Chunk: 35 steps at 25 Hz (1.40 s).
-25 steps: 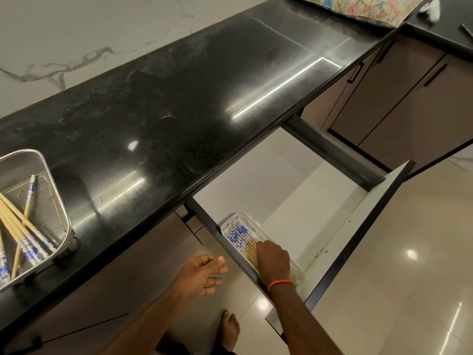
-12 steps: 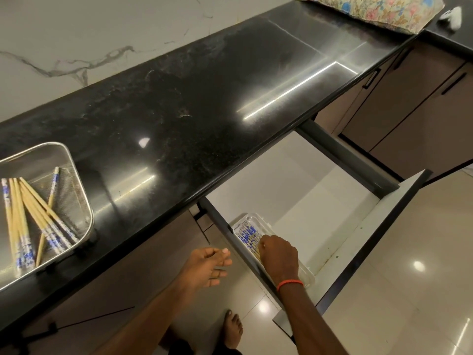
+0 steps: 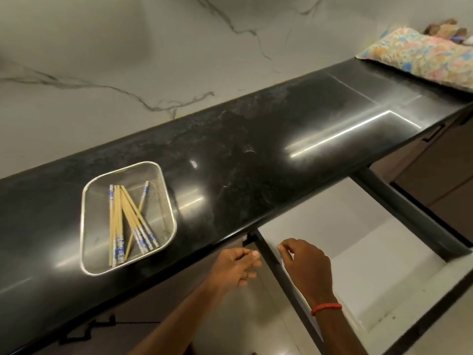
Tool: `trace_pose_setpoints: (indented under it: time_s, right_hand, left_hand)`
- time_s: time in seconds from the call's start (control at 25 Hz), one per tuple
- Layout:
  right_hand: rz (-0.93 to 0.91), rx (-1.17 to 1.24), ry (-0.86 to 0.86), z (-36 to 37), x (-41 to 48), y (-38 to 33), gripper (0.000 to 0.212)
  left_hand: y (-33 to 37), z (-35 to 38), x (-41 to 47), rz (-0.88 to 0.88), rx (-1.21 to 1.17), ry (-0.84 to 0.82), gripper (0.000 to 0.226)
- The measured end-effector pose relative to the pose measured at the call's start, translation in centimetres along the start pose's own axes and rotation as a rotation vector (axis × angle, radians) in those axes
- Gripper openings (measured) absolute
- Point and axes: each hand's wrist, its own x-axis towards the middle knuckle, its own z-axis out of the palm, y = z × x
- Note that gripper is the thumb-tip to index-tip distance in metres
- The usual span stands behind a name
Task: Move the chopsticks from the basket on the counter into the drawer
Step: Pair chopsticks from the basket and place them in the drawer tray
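Note:
A steel mesh basket (image 3: 88, 219) stands on the black counter (image 3: 256, 160) at the left. Several wooden chopsticks (image 3: 128, 221) with blue patterned ends lie in it. The white drawer (image 3: 358, 239) is pulled out below the counter edge at the right. My right hand (image 3: 304, 265) hovers over the drawer's left side with fingers loosely curled and nothing in it. My left hand (image 3: 236, 265) hangs just below the counter edge, left of the drawer's side, fingers apart and empty. The clear tray in the drawer is hidden behind my right hand.
A floral cushion (image 3: 422, 57) lies on the far right of the counter. A marbled white wall (image 3: 153, 60) rises behind. Brown cabinet doors (image 3: 435, 170) stand to the right of the drawer.
My right hand has lifted out of the tray in the drawer, empty. My left hand rose toward the counter edge. The view has swung left, bringing the whole basket into sight.

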Motion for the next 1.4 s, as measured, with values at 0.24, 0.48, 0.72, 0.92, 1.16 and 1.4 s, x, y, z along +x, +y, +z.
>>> trace_pose_setpoints:
  time_s: [0.24, 0.48, 0.72, 0.92, 1.16, 1.4]
  right_hand:
    - [-0.182, 0.058, 0.1, -1.7, 2.8, -7.5, 0.012]
    - [-0.318, 0.106, 0.089, -1.9, 5.0, -16.0, 0.012]
    - [-0.42, 0.1, -0.074, 0.3, 5.8, -23.7, 0.022]
    - [-0.376, 0.036, -0.213, 4.1, 6.8, -27.9, 0.029]
    - [-0.326, 0.053, -0.343, 9.5, 8.1, -30.5, 0.034]
    - [-0.263, 0.074, -0.399, 13.5, 8.4, -31.4, 0.036]
  left_hand:
    - [2.7, -5.8, -2.9, 0.106, -0.071, 0.101, 0.021]
    - [3.9, -12.3, -5.2, 0.189, -0.157, 0.242, 0.021]
    - [3.7, -18.8, -6.4, 0.241, -0.259, 0.38, 0.025]
    - [1.9, -22.1, -6.6, 0.192, -0.322, 0.434, 0.023]
    - [0.2, -25.6, -6.4, 0.176, -0.391, 0.418, 0.018]
    - [-0.5, -28.4, -5.4, 0.161, -0.409, 0.393, 0.018]
